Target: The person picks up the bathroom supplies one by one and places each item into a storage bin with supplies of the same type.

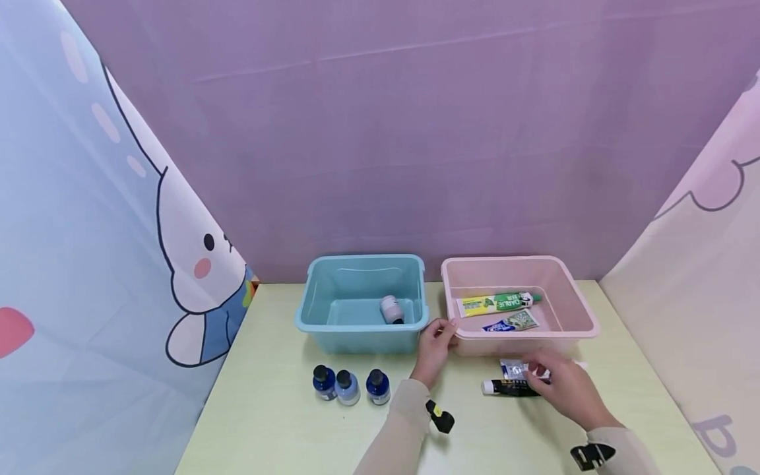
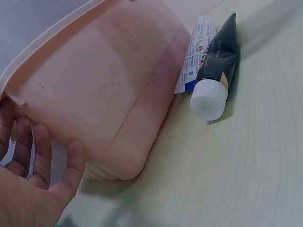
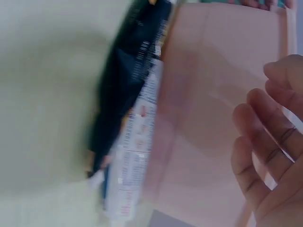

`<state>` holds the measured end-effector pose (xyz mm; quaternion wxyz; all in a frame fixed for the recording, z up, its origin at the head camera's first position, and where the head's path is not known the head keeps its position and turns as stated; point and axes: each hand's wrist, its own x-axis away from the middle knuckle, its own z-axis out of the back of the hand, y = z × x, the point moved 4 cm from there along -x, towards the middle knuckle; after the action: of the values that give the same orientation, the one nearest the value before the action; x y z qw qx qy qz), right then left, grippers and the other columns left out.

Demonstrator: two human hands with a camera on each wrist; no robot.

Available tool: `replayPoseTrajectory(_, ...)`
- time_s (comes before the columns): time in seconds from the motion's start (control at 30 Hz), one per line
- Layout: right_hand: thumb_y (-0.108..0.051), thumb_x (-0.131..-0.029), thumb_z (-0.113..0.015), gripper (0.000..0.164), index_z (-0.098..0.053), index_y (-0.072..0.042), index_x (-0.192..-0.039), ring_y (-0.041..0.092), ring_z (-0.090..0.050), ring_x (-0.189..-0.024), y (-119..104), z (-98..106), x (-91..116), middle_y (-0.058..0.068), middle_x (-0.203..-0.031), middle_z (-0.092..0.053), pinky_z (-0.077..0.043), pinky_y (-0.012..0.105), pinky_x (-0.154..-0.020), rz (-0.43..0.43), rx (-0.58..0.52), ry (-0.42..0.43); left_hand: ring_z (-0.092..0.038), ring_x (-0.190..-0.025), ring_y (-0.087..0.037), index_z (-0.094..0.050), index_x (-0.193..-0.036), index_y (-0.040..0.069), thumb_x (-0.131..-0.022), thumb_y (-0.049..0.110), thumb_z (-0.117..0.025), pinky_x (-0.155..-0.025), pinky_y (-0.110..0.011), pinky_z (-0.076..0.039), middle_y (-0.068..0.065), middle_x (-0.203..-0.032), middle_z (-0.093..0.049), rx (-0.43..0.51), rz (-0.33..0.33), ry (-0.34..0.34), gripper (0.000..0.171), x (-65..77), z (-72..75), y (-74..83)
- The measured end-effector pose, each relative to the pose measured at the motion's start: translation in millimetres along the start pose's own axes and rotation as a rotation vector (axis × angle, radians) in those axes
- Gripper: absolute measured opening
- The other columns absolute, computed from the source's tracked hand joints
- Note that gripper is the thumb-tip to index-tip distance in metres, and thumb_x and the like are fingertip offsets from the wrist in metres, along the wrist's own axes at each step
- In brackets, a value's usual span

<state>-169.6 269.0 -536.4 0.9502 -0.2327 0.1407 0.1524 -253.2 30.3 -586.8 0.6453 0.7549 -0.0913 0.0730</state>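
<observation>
Three bottles (image 1: 348, 388) stand at the blue basin's (image 1: 362, 341) six o'clock. The left hand (image 1: 435, 346) grips the pink basin's (image 1: 528, 345) rim, fingers curled, at its eight o'clock corner. At that basin's six lie a white tube (image 1: 512, 369) and a black tube (image 1: 515, 388), the right hand (image 1: 561, 382) over their three-o'clock ends, fingers loosely parted (nothing held).

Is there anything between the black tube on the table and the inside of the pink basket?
Yes: the white tube lies between the black tube and the pink basket, whose near wall also blocks the way.
</observation>
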Motion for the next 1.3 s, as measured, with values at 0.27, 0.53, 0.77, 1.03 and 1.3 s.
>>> replayPoseTrajectory(0.27, -0.016, -0.08, -0.086, 0.029, -0.075, -0.016, -0.106, 0.021, -0.07, -0.093, 9, -28, 11, 0.0, -0.109, -0.071, -0.059, 0.045, -0.078, -0.081, 0.003, -0.144, -0.065, -0.093, -0.017, -0.066, -0.112, 0.005, -0.099, 0.045, -0.065, -0.094, -0.039, -0.059, -0.001, -0.102, -0.064, -0.011, -0.008, 0.0, 0.042, -0.3, 1.7, -0.4)
replayPoseTrajectory(0.53, -0.02, -0.073, -0.09, 0.036, -0.075, -0.015, -0.106, 0.027, -0.065, -0.103, 16, -46, 20, 0.001, -0.106, -0.069, -0.056, 0.053, -0.09, -0.049, 0.067, -0.148, -0.065, -0.091, -0.016, -0.068, -0.104, 0.013, -0.098, 0.045, -0.067, -0.092, -0.037, -0.059, 0.0, -0.1, -0.064, 0.003, 0.0, 0.01, 0.032, 0.8, 1.9, -1.1)
replayPoseTrajectory(0.77, -0.017, -0.069, -0.091, 0.041, -0.075, -0.014, -0.107, 0.024, -0.062, -0.098, 18, -54, 24, 0.001, -0.105, -0.067, -0.056, 0.051, -0.087, -0.019, 0.082, -0.11, -0.066, -0.093, -0.018, -0.068, -0.102, 0.016, -0.098, 0.044, -0.066, -0.094, -0.038, -0.059, 0.0, -0.1, -0.064, 0.005, -0.004, 0.015, 0.029, 0.8, 0.5, -0.6)
replayPoseTrajectory(1.03, -0.013, -0.069, -0.09, 0.042, -0.076, -0.012, -0.108, 0.02, -0.058, -0.095, 19, -58, 24, 0.0, -0.102, -0.065, -0.054, 0.046, -0.084, -0.023, 0.119, -0.111, -0.066, -0.094, -0.022, -0.067, -0.102, 0.014, -0.101, 0.036, -0.065, -0.095, -0.043, -0.059, 0.0, -0.098, -0.063, 0.016, -0.004, 0.028, 0.022, -0.6, -0.2, -1.1)
replayPoseTrajectory(1.3, -0.007, -0.069, -0.088, 0.036, -0.076, -0.015, -0.102, 0.019, -0.056, -0.09, 16, -60, 26, -0.001, -0.098, -0.065, -0.052, 0.042, -0.079, 0.022, 0.162, -0.078, -0.065, -0.088, -0.016, -0.067, -0.103, 0.011, -0.099, 0.039, -0.066, -0.091, -0.041, -0.06, 0.001, -0.094, -0.062, 0.036, -0.023, 0.005, 0.029, 0.8, -0.3, -0.6)
